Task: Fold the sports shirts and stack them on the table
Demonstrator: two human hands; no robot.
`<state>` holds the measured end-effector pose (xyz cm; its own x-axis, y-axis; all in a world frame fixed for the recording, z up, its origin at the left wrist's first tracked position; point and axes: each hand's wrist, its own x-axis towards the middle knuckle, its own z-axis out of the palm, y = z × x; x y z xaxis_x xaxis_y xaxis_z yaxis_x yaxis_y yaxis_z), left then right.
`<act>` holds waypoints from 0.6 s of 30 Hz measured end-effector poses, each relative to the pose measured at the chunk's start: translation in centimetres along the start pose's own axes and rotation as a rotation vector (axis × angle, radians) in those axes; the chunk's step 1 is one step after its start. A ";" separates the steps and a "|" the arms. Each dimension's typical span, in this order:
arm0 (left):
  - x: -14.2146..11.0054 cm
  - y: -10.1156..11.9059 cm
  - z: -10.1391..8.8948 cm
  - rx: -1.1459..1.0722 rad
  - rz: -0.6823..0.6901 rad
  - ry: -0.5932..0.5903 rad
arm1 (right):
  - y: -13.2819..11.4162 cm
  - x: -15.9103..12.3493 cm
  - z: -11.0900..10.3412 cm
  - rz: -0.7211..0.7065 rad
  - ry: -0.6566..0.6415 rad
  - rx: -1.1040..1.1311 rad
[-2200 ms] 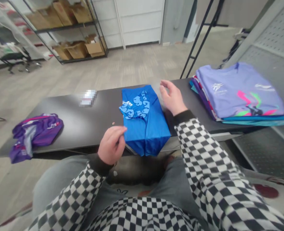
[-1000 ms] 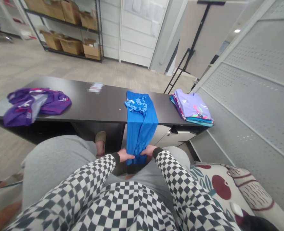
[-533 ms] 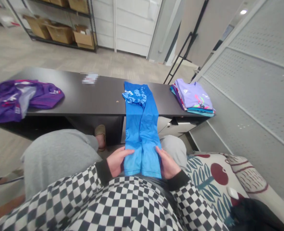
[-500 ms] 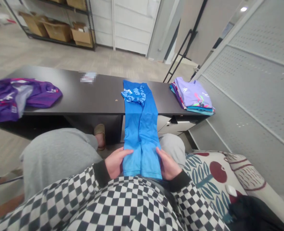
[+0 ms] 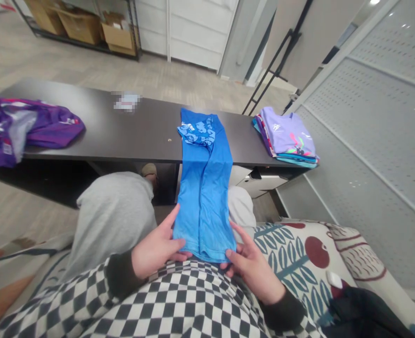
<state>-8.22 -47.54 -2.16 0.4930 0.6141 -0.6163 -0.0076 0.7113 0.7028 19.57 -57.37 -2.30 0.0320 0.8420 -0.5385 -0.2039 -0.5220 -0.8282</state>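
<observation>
A long, narrow-folded blue shirt [image 5: 205,188] runs from the dark table down to my lap. It fades to lighter blue near me, and a patterned sleeve [image 5: 198,131] lies folded over its far end. My left hand [image 5: 158,246] pinches the near left corner of the hem between thumb and fingers. At the near right corner, my right hand [image 5: 251,263] grips the hem with the thumb on top; the fingers underneath are partly hidden.
A stack of folded shirts [image 5: 288,136] sits at the table's right end, a crumpled purple garment [image 5: 49,126] at its left. The dark table [image 5: 133,136] stands before my knees. A perforated grey panel [image 5: 369,122] rises at right, beside a patterned seat [image 5: 284,253].
Both hands have moved nearer my body, shifting from the shirt's side edges to its hem corners. The near end is now slightly wider and more rumpled. My left knee has moved inward.
</observation>
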 end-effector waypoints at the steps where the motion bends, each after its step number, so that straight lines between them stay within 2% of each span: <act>1: -0.1 -0.1 -0.2 0.034 0.030 -0.019 | 0.1 0.0 -0.2 -0.015 -0.003 -0.029; 4: -0.6 -0.4 -1.1 0.207 0.144 -0.093 | -0.3 -0.1 -1.0 -0.059 -0.039 -0.126; 7: -1.3 -0.4 -2.6 0.493 0.240 -0.143 | -2.0 -0.3 -1.9 -0.121 -0.191 -0.221; 10: -1.6 0.6 -3.9 0.808 0.421 -0.155 | -4.5 -0.4 -2.5 -0.177 -0.335 -0.534; 13: -0.7 2.3 -4.5 1.084 0.678 -0.198 | -6.6 0.2 -3.1 -0.311 -0.258 -0.867; 16: 0.8 4.4 -4.7 1.273 0.911 -0.193 | -8.3 1.6 -3.7 -0.534 -0.135 -0.967; 18: 1.8 6.1 -4.7 1.324 1.036 -0.147 | -10.0 2.8 -3.9 -0.693 -0.111 -0.997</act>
<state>-11.47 -40.53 -0.67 0.8206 0.5164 0.2449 0.2883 -0.7439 0.6029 25.53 -50.36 3.88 -0.2576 0.9654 0.0406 0.6654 0.2077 -0.7171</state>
